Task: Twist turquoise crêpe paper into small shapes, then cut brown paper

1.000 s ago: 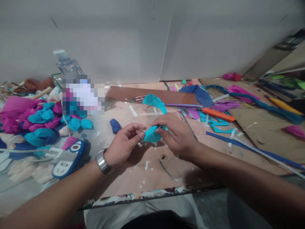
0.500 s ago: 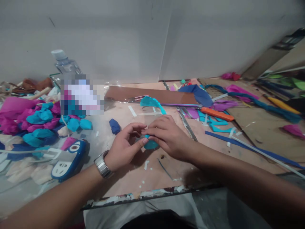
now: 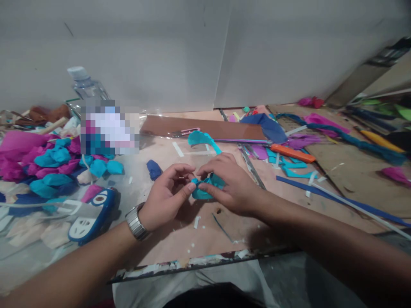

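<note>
Between my two hands is a piece of turquoise crepe paper [image 3: 203, 193], gathered along its upper edge. My left hand [image 3: 168, 192], with a metal watch [image 3: 137, 222] on its wrist, pinches the left end of the paper between thumb and fingers. My right hand [image 3: 233, 184] is closed on the other side, its thumb pressing the gathered edge. The right fingers hide part of the paper. Just beyond the hands lies a curved turquoise strip [image 3: 204, 139]. A crumpled dark blue piece [image 3: 154, 170] rests on the table left of my left hand.
Crumpled magenta and turquoise paper [image 3: 53, 154] piles up at left, near a blue-and-white power strip [image 3: 93, 216] and a clear bottle [image 3: 88, 87]. An orange-handled cutter [image 3: 292, 152] lies right of a brown sheet [image 3: 205, 128]. Cardboard [image 3: 346, 175] and a twisted blue cord [image 3: 343, 132] are at right.
The turquoise paper now shows more between my hands, its gathered edge in view. My right thumb has shifted along it, and the fingertips of both hands have moved slightly apart.
</note>
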`<state>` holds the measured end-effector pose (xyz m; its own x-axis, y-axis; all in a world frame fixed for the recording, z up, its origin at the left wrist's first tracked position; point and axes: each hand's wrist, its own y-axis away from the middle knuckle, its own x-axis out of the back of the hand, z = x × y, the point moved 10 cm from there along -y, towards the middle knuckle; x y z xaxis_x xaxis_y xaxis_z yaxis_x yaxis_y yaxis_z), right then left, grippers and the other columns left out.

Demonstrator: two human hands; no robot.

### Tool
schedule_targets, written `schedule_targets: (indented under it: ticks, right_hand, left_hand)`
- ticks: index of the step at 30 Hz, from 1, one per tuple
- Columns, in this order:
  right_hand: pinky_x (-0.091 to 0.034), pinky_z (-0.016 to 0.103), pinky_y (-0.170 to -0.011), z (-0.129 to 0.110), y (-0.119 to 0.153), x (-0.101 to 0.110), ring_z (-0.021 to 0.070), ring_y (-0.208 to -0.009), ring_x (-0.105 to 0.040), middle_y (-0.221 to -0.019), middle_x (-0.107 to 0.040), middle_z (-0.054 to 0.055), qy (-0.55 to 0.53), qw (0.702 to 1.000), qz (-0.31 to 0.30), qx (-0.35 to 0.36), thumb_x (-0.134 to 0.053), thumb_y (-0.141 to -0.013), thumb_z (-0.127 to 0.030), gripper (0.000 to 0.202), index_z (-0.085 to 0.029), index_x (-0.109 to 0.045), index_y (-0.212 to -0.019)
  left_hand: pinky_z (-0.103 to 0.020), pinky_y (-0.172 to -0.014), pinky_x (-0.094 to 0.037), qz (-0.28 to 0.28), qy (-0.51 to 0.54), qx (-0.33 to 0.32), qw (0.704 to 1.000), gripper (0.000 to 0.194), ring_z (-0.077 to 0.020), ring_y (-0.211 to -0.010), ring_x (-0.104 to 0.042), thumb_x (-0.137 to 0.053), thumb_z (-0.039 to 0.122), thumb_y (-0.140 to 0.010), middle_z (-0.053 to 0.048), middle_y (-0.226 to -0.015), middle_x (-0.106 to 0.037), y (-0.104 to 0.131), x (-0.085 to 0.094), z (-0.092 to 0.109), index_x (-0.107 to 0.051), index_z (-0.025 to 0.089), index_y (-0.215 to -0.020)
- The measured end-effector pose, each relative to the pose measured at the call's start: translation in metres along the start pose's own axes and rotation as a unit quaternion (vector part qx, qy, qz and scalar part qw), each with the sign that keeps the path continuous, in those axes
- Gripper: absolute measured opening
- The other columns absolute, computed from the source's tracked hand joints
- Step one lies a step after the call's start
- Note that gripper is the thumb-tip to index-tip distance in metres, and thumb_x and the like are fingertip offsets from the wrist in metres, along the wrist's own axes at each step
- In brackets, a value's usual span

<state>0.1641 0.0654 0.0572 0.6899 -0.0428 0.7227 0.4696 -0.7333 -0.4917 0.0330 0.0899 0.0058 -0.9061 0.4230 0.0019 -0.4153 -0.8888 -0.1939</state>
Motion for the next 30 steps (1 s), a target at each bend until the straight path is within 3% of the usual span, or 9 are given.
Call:
schedule_targets:
  ticks: [5, 19, 30]
  right_hand:
    - [-0.027, 0.046, -0.107, -0.001, 0.001, 0.002, 0.0218, -0.102, -0.063, -0.093, -0.075, 0.0, 0.027, 1.0, 0.005, 0.004, -0.065, -0.1, -0.033, 0.01, -0.024, -0.068, -0.096]
    - [-0.03, 0.044, -0.102, 0.003, 0.0, 0.002, 0.0212, -0.099, -0.064, -0.091, -0.074, 0.0, 0.015, 1.0, 0.02, -0.014, -0.07, -0.097, -0.035, 0.015, -0.023, -0.066, -0.09]
    - [-0.03, 0.044, -0.104, 0.007, 0.001, 0.002, 0.0207, -0.096, -0.066, -0.092, -0.075, 0.0, -0.011, 0.999, 0.023, -0.018, -0.076, -0.093, -0.037, 0.018, -0.023, -0.066, -0.088]
  left_hand:
    - [-0.028, -0.088, -0.055, -0.011, -0.038, -0.009, 0.999, 0.017, -0.0174, -0.097, -0.068, -0.07, 0.032, -0.097, -0.006, -0.106, -0.072, 0.001, 0.0, 0.001, -0.07, 0.02, -0.108]
    - [-0.029, -0.089, -0.057, 0.003, -0.069, -0.006, 0.998, 0.018, -0.0186, -0.099, -0.072, -0.07, 0.033, -0.097, -0.007, -0.106, -0.076, 0.001, 0.003, -0.001, -0.075, 0.018, -0.107]
    - [-0.025, -0.087, -0.061, 0.003, 0.022, 0.032, 0.999, 0.024, -0.0169, -0.101, -0.076, -0.075, 0.029, -0.094, -0.007, -0.107, -0.08, 0.0, 0.001, -0.009, -0.069, 0.02, -0.116]
